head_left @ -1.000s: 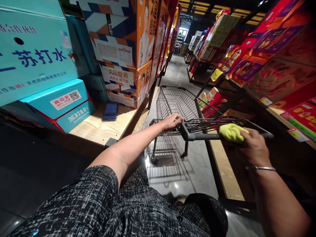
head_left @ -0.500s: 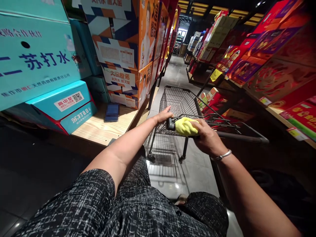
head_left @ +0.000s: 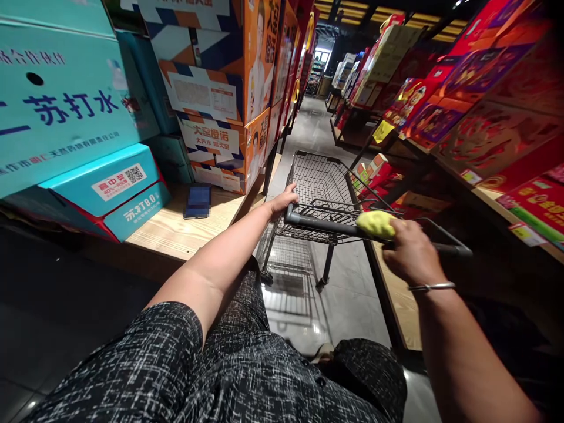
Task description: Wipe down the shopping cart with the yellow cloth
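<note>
A dark wire shopping cart (head_left: 324, 176) stands in the aisle before me, its grey handle bar (head_left: 326, 225) running crosswise. My left hand (head_left: 284, 201) is closed on the cart's frame at the left end of the handle. A yellow cloth (head_left: 375, 224) is wrapped over the right half of the bar. My right hand (head_left: 412, 249), with a silver bangle at the wrist, grips the cloth around the bar; its fingertips are partly hidden behind the cloth and bar.
On the left, a wooden shelf (head_left: 176, 235) bears turquoise cartons (head_left: 106, 182), stacked orange and white cartons (head_left: 215, 141) and a dark blue flat object (head_left: 198, 201). Red gift boxes (head_left: 493, 129) line the right shelf. A tiled aisle floor (head_left: 315, 117) stretches ahead.
My right hand has slid the yellow cloth rightward along the handle bar, baring its left part. My left hand stays on the frame at the cart's left corner, shifted slightly left in view.
</note>
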{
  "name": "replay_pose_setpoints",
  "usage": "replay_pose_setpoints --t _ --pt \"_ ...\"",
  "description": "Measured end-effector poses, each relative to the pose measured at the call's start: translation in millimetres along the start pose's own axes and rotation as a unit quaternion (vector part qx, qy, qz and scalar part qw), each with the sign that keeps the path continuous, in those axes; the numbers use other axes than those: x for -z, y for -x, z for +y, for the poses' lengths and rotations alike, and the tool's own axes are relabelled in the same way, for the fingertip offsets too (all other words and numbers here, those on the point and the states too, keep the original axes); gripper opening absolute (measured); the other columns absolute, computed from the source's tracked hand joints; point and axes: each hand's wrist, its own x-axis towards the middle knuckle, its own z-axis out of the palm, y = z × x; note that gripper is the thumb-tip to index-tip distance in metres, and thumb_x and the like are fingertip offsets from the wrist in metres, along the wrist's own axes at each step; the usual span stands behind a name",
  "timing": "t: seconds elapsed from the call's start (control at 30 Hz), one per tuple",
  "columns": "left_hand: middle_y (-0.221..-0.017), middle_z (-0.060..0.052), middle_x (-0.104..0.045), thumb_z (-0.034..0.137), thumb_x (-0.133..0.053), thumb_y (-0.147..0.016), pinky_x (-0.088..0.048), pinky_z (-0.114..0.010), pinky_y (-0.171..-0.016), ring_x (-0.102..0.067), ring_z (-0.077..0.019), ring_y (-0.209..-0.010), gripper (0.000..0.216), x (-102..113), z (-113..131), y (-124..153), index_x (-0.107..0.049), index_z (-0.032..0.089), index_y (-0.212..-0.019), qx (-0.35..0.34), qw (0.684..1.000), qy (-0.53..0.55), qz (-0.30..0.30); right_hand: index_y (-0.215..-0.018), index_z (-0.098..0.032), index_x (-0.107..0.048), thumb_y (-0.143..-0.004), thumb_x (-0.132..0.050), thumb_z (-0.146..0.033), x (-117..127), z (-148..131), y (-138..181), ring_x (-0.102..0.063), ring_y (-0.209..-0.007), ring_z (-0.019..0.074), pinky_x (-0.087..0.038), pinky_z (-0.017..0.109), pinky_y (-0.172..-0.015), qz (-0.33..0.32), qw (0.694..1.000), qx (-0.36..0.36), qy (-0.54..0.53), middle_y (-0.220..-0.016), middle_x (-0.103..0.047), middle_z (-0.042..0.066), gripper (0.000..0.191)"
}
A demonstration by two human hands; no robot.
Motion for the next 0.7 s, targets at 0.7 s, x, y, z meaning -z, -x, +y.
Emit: replay_pose_setpoints --t 0.7 --pt "-0.163 -0.007 -0.041 0.032 -0.055 -0.078 -0.045 -0.036 -0.107 -0.057 -0.0229 -0.125 0.086 9.9 2.2 14.6 -0.034 0.021 -0.161 0.013 1.000 0.017 -0.005 -0.094 -0.022 -0.077 -0.072 -0.066 -0.025 -10.7 -35.6 -128.5 -0.066 -0.093 0.0243 -0.055 0.039 -0.083 -0.152 0.934 0.246 -0.207 -0.107 -0.069 0.010 0.025"
